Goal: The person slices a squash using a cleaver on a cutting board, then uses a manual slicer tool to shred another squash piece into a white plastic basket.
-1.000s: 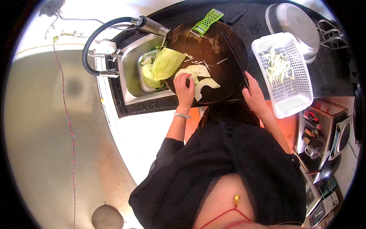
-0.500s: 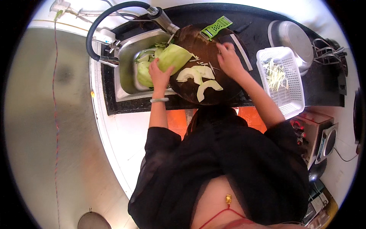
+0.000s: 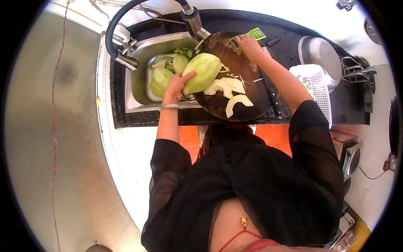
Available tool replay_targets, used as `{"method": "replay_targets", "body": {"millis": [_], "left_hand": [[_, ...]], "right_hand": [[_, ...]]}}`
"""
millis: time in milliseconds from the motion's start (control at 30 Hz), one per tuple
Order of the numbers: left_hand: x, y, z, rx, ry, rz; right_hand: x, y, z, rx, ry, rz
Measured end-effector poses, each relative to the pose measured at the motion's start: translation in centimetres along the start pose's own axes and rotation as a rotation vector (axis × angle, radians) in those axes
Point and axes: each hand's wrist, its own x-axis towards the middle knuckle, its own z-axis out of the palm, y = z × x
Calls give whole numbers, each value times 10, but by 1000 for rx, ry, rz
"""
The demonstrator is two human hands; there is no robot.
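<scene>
My left hand (image 3: 177, 87) grips a peeled pale green papaya (image 3: 205, 70), thumb on top, tilted over the left side of the round dark cutting board (image 3: 247, 107). At the board's far edge, my right hand (image 3: 249, 47) has its fingers curled on the near end of a bright green grater (image 3: 257, 33). Curved pale slices (image 3: 239, 102) and thin shreds lie on the board in front of the papaya. A knife with a black riveted handle (image 3: 275, 100) rests along the board's right side, its blade partly hidden by my right forearm.
Left of the board, a steel sink (image 3: 138, 90) holds more peeled green fruit (image 3: 160, 80) and peelings, with a black-hosed faucet (image 3: 110, 35) arching above. A white plastic basket (image 3: 320, 82) with pale shreds stands at the right, beside an upturned metal basin (image 3: 322, 52) and a wire rack (image 3: 357, 69).
My right hand has moved farther away, onto the grater. My left hand has turned the papaya and brought it toward the board. The knife's handle now shows at the board's right. The view has shifted slightly.
</scene>
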Motion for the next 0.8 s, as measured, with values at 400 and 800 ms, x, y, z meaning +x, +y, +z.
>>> {"method": "replay_targets", "body": {"millis": [400,800], "left_hand": [[-44,-44,26,-811,-72,-3],[-63,-10,95,240,377,441]], "right_hand": [[-18,32,0,-32,-25,-255],[-20,-6,-85,1796,727,429]]}}
